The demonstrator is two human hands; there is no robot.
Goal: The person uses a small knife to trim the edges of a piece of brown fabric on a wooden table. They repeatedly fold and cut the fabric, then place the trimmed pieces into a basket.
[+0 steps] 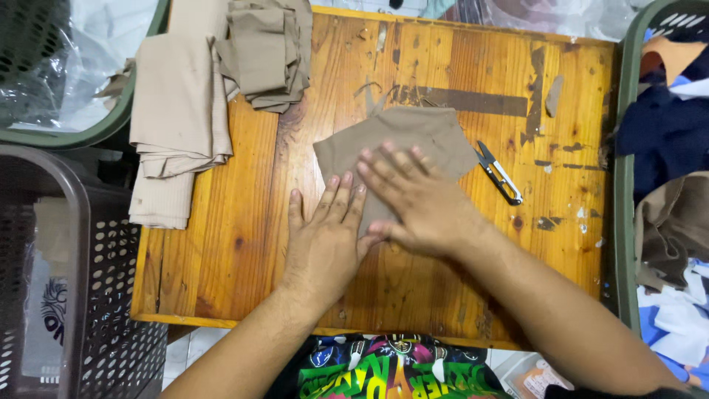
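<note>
A: Type of location?

B: Small garment workshop. Landmark: the worn wooden desk (413, 295), its top marked with paint and tape residue.

A: Evidence?

B: Stacked beige cut pieces (181, 111) on the desk's far left corner; thread snips (499, 174) toward its right; fabric-filled basket (668, 185) right of the desk; perforated plastic baskets (96, 288) left.

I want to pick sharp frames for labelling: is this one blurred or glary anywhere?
Head view: even, soft light; faint shadows under the left hand and right hand; the tan cloth and snips are sharp; mild glare on plastic top left; edges bend slightly.
</note>
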